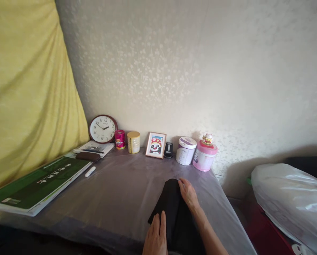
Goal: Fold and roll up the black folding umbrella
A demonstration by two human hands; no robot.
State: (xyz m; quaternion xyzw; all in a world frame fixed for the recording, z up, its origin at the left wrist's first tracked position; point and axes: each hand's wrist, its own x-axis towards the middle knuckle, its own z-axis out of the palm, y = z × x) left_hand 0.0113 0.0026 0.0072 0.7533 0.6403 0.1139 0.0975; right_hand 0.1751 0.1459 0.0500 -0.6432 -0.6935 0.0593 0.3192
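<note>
A folded black cloth (171, 209) lies on the near right part of the table, its narrow rounded end pointing at the wall; I cannot tell what kind of garment or fabric piece it is. My left hand (157, 235) rests on its near left side, fingers stretched out and lying flat. At the far right edge of the cloth is my right hand (189, 194), its fingers slightly bent and fingertips touching the fabric. A crease runs lengthwise between the two hands. The cloth's near end runs down to the bottom of the view.
A plastic-covered table (116, 198) stands against the wall. Along its back are a clock (103, 129), a pink can (120, 140), a yellow-lidded can (133, 142), a panda picture (155, 145) and two tubs (185, 151). A green calendar-like sheet (41, 182) lies left; a plastic-wrapped bundle (291, 198) is right.
</note>
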